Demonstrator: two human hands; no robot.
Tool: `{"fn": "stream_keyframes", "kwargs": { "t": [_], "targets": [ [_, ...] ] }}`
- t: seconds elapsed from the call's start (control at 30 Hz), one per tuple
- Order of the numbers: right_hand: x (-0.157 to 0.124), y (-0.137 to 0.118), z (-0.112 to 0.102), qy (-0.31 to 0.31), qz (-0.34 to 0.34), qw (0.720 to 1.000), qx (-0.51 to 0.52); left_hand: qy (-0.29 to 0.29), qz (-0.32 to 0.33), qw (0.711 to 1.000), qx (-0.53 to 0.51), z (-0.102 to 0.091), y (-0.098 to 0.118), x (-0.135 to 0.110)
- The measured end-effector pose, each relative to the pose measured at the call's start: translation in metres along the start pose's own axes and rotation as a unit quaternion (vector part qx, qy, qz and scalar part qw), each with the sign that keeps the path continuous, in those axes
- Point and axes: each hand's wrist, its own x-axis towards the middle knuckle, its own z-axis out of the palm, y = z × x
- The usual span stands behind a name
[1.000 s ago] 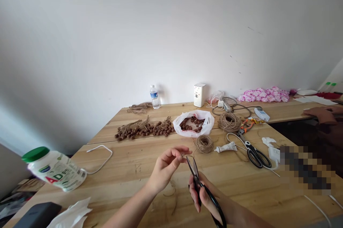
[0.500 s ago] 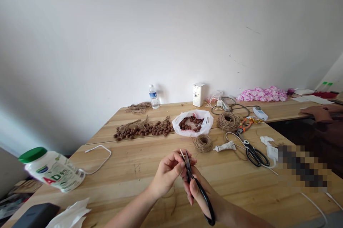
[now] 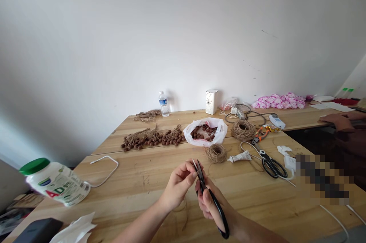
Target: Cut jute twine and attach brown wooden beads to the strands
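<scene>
My right hand (image 3: 208,201) grips black-handled scissors (image 3: 211,199), blades pointing up and closed. My left hand (image 3: 178,184) pinches something small and thin right at the blade tips; I cannot make out what it is. Loose twine strands (image 3: 183,212) lie on the wooden table (image 3: 137,178) beneath my hands. A small ball of twine (image 3: 216,153) sits just beyond the scissors tips.
Further back are a white bag of brown beads (image 3: 205,131), tasselled bead strings (image 3: 151,138), a larger twine coil (image 3: 243,130), a second pair of scissors (image 3: 268,162), a glue tube (image 3: 239,156) and a water bottle (image 3: 164,103). A green-capped jar (image 3: 54,184) lies left. Another person's hand (image 3: 337,120) rests far right.
The scissors' blades have closed and drawn in to my left fingertips. Both hands have shifted slightly nearer to me.
</scene>
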Motion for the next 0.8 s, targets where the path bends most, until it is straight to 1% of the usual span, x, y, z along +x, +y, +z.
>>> {"fn": "stream_keyframes", "kwargs": {
  "t": [0.1, 0.2, 0.27, 0.4, 0.47, 0.53, 0.6, 0.63, 0.67, 0.7, 0.73, 0.8],
  "targets": [
    [0.001, 0.003, 0.0, -0.007, -0.001, 1.0, 0.021, 0.002, -0.004, 1.0, 0.004, -0.001, -0.002, 0.0],
    [0.005, 0.009, -0.002, -0.014, -0.031, 0.999, 0.035, 0.005, -0.012, 1.0, -0.01, -0.001, -0.002, 0.0],
    [0.007, 0.014, -0.006, -0.039, -0.035, 0.996, 0.068, 0.016, -0.019, 0.999, -0.02, -0.001, -0.002, 0.0],
    [0.004, 0.015, -0.021, -0.122, 0.017, 0.982, 0.145, 0.051, -0.022, 0.998, -0.003, -0.001, 0.0, 0.003],
    [-0.003, 0.01, -0.031, -0.143, 0.036, 0.978, 0.144, 0.067, -0.029, 0.997, -0.002, 0.0, 0.001, 0.005],
    [-0.012, 0.002, -0.041, -0.149, 0.05, 0.98, 0.118, 0.08, -0.042, 0.996, -0.02, 0.001, 0.002, 0.007],
    [-0.022, -0.008, -0.053, -0.131, 0.07, 0.987, 0.056, 0.094, -0.058, 0.993, -0.04, 0.002, 0.003, 0.01],
    [-0.026, -0.013, -0.06, -0.104, 0.079, 0.991, -0.002, 0.103, -0.066, 0.991, -0.047, 0.002, 0.003, 0.011],
    [-0.03, -0.018, -0.067, -0.066, 0.085, 0.991, -0.085, 0.115, -0.072, 0.989, -0.051, 0.001, 0.004, 0.012],
    [-0.034, -0.022, -0.074, -0.02, 0.087, 0.979, -0.185, 0.126, -0.078, 0.987, -0.054, 0.0, 0.004, 0.014],
    [-0.037, -0.026, -0.082, 0.027, 0.087, 0.952, -0.293, 0.137, -0.081, 0.986, -0.056, -0.001, 0.005, 0.015],
    [-0.045, -0.03, -0.098, 0.099, 0.093, 0.869, -0.477, 0.153, -0.08, 0.983, -0.06, -0.003, 0.006, 0.016]
  ]
}}
